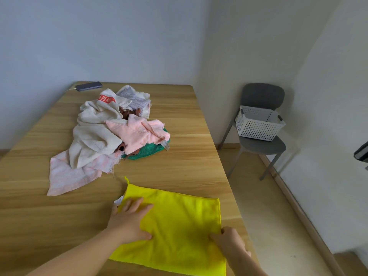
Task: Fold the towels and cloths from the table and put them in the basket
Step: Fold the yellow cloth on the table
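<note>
From my remote seat I see the light wooden surface (179, 166) running out beneath and ahead of both hands. The square bright-yellow microfibre cloth (179, 226) lies spread flat on it, spanning the gap between the hands. My left hand (129, 222) lies on the cloth's left side with its fingers straight, pressing the cloth down. My right hand (229, 242) is at the cloth's right edge near its nearer corner, fingers curled and pinching that edge.

Ahead of the left hand and well apart from it sits a loose heap: a crumpled cream towel (93, 136), a fluffy pink cloth (137, 134) over a green cloth (147, 151), a thin pale-pink towel (69, 176) at the nearest side, and a dotted grey-white cloth (135, 96) at the back.

Far ahead of the right hand, off the surface, stands a grey chair (262, 94). A white perforated plastic basket (256, 126) rests on its seat. Beyond the heap, at the far corner, lies a dark phone (89, 86).
</note>
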